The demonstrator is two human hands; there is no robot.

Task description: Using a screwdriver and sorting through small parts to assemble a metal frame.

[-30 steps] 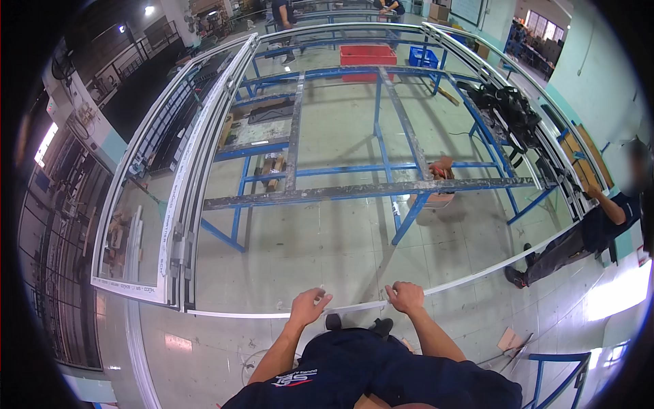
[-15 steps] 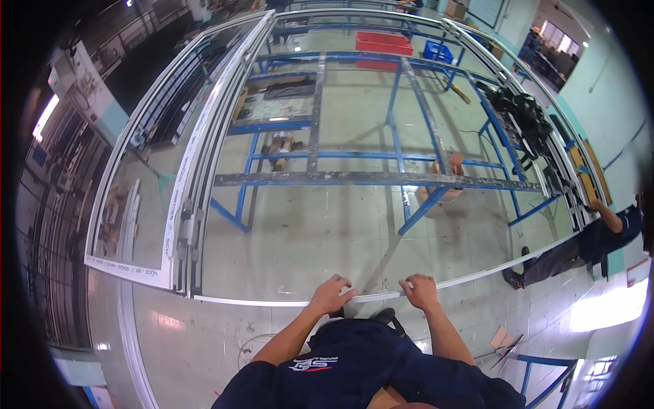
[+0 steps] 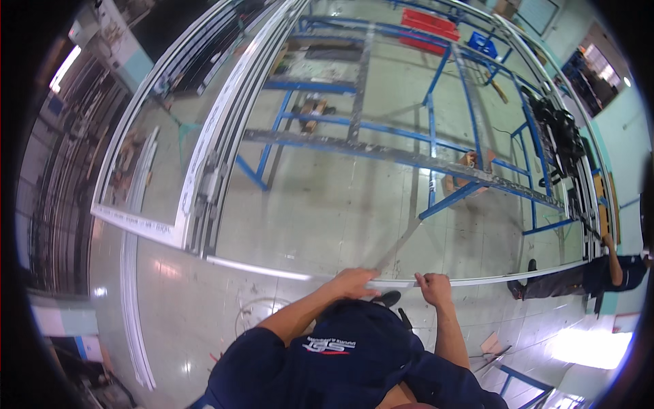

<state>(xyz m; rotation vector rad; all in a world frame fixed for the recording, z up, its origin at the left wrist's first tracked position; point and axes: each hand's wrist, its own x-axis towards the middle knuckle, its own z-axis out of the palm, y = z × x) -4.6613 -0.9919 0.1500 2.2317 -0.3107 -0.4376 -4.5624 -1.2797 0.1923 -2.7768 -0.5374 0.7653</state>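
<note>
A large aluminium sliding frame [image 3: 262, 270] with a thin silvery near rail lies across a blue metal stand in front of me. My left hand [image 3: 353, 281] lies over the near rail at its middle, fingers curled onto it. A short way to the right, my right hand [image 3: 434, 288] is closed on the same rail, thumb along its edge. The undersides of both hands' fingers are hidden. On the left, white printed film [image 3: 153, 225] covers a profile beside several parallel tracks.
The blue stand [image 3: 432, 123] has dark padded crossbars. A co-worker [image 3: 599, 273] stands at the right end with a hand on the frame. Black material [image 3: 555, 129] lies on the right side. Red [image 3: 429, 26] and blue [image 3: 484, 44] crates sit at the back; long profiles [image 3: 136, 320] lie left.
The view has turned and tipped, so the frame appears shifted and slanted. My left hand has come down over the rail, and my right fingers have closed on it.
</note>
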